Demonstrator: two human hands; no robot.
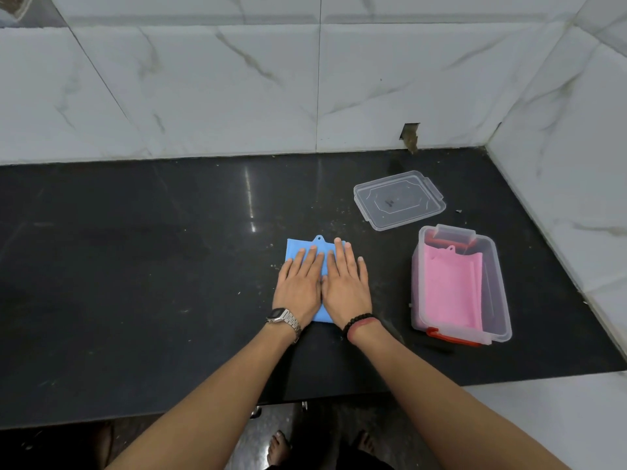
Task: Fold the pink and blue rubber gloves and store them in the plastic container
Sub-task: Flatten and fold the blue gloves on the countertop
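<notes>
Rubber is the trouble here: the blue glove (294, 250) lies folded into a flat packet on the dark table (135, 266), near its front edge and left of the plastic container (498, 300), and I judge it will want to spring open the moment the pressure comes off. The left hand (298, 286) and right hand (346, 283) lie side by side on top of it, palms down, fingers (339, 252) extended and only slightly spread, pressing and gripping nothing. If they lift together, the fold may pop loose; sliding the packet off by one edge could also let the layers shear apart on the slick surface.

The pink glove (448, 286) is already folded inside the container, filling much of the floor, so the blue one may ride up above the rim and stop the lid (398, 200), which lies apart behind the container, from closing.

Most of the blue glove is hidden under the hands, so how many folds it has, and whether its edges line up, cannot be told. The container's red latch (441, 335) shows only partly.
</notes>
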